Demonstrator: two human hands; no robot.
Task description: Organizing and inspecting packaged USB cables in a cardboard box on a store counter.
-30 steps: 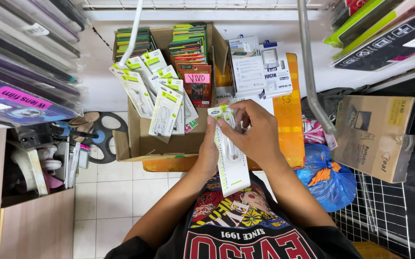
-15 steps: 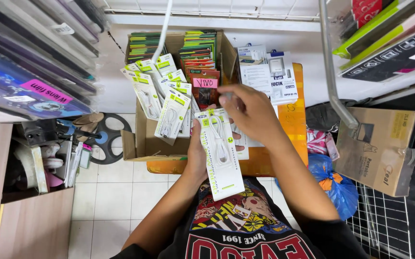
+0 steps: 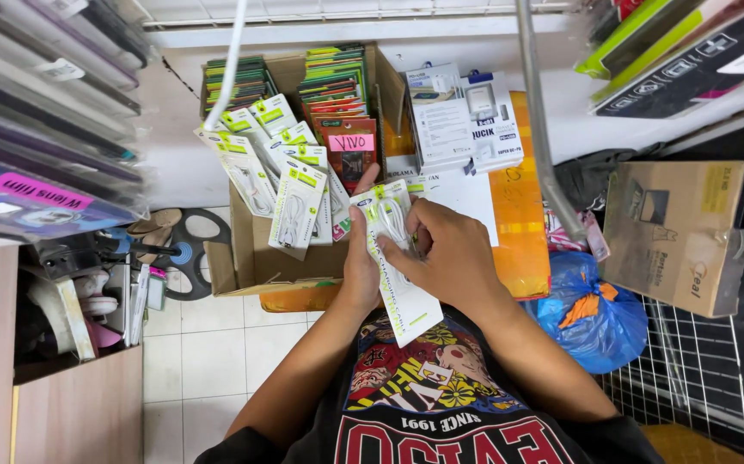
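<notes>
Fingers of left hand (image 3: 361,258) and right hand (image 3: 449,253) grasp one white cable packet (image 3: 398,275); more packets (image 3: 290,185) remain in the cardboard box (image 3: 243,258)

Floor (image 3: 208,361): pale square tiles, bare patch visible below the box.

Box (image 3: 256,258): open brown cardboard, standing over the tiles against an orange block (image 3: 518,223); whether it rests on the floor itself or on the block cannot be told. It holds packets stood upright in rows.

Left of the box: a round black stand (image 3: 184,253) lying flat on the tiles, beside a wooden cabinet (image 3: 71,412).

Right of the box, past the orange block: a blue bag (image 3: 591,314), and further right a wire rack (image 3: 698,378).
</notes>
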